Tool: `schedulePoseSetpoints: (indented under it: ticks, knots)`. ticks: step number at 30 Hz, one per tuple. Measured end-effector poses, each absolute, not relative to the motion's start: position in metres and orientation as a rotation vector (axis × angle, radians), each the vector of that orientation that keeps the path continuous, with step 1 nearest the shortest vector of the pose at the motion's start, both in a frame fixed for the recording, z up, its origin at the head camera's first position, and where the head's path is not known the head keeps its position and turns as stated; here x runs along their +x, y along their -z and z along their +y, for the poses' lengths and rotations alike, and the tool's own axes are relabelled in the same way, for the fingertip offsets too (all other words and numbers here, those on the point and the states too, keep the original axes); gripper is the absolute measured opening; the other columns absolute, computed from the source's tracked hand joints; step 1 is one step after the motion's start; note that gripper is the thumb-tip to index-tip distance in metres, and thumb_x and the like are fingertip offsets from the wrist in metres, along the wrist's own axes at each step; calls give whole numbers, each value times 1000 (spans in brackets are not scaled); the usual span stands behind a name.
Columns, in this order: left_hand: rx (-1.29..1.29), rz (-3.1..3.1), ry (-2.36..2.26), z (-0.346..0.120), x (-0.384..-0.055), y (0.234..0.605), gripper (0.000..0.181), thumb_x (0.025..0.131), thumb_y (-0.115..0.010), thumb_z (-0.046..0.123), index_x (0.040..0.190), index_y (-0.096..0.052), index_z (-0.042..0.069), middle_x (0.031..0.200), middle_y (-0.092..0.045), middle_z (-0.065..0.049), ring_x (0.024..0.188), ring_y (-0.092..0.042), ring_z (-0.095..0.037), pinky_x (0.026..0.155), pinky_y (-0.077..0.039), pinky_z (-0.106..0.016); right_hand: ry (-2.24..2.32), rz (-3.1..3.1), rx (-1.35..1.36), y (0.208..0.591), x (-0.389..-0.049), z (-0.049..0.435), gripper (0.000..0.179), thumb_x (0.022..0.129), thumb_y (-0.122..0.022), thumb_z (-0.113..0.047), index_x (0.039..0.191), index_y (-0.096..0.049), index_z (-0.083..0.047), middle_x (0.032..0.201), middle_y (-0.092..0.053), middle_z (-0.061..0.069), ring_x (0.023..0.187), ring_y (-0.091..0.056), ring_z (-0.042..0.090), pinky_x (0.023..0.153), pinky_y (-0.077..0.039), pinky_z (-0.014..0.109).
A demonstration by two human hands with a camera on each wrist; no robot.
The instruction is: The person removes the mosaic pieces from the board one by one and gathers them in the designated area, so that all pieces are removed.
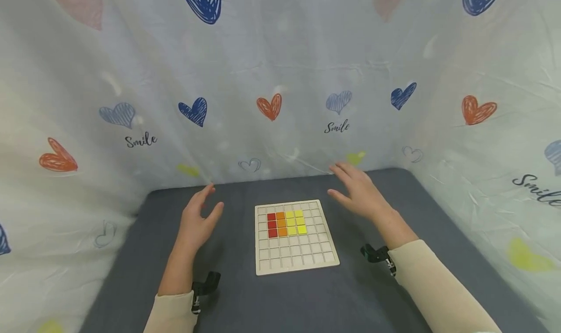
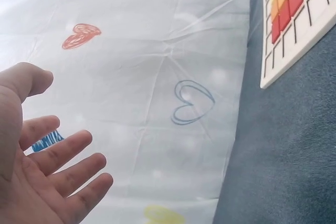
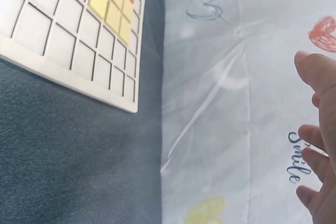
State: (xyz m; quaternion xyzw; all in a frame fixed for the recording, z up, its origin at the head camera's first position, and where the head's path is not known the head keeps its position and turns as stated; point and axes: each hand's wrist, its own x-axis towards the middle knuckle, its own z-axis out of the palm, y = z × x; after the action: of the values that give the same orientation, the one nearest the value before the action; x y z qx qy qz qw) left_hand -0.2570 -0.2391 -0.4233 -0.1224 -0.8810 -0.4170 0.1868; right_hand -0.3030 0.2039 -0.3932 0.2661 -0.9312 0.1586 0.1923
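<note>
A pale square grid board (image 1: pixel 273 265) lies flat on the dark table, between my two hands. In it sit coloured square tiles: a column of red tiles (image 1: pixel 272 224), a column of orange tiles (image 1: pixel 281 224) beside it, then two columns of yellow tiles (image 1: pixel 296 222). My left hand (image 1: pixel 196 226) is held to the left of the board, fingers spread and holding nothing. To the board's right, my right hand (image 1: pixel 361 192) is likewise spread and holds nothing. Both wrist views show loose, parted fingers, with the board off to one side.
A dark grey cloth covers the table (image 1: pixel 236 304). Behind it and at both sides hangs a pale curtain (image 1: pixel 280 46) printed with hearts and the word Smile. Each wrist carries a small black strapped device, the left device (image 1: pixel 207 284) and the right device (image 1: pixel 374 253).
</note>
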Motion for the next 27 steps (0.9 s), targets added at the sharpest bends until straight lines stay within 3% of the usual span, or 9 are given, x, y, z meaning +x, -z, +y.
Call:
schedulePoseSetpoints:
  ticks: [8,12,21,27]
  knots:
    - [-276,-2520,1166,-242,-258,423,64,105,-63,29,161,-36,15,151,-47,-15,125,-49,-43,96,-42,-60,-454,-2594,768,402,-303,201,69,99,-71,-33,154,-44,-3,153,-43,23,141,-39,44,108,-32,65]
    - [-274,-2517,1192,-243,-258,427,65,104,-64,27,161,-36,15,151,-47,-15,130,-48,-41,99,-42,-58,-457,-2591,776,406,-305,197,68,99,-71,-34,154,-45,-4,152,-44,22,140,-40,43,108,-32,65]
    - [-284,-2573,1236,-237,-262,442,64,104,-65,28,159,-38,11,150,-49,-17,138,-45,-38,106,-40,-58,-462,-2609,796,411,-305,175,68,99,-71,-36,153,-46,-4,153,-45,21,139,-43,42,109,-33,63]
    - [-321,-2650,1351,-207,-267,467,61,102,-67,25,156,-44,7,146,-53,-20,134,-51,-40,103,-44,-56,-536,-2684,809,418,-304,151,67,100,-69,-35,156,-43,-9,157,-42,17,144,-40,39,112,-33,59]
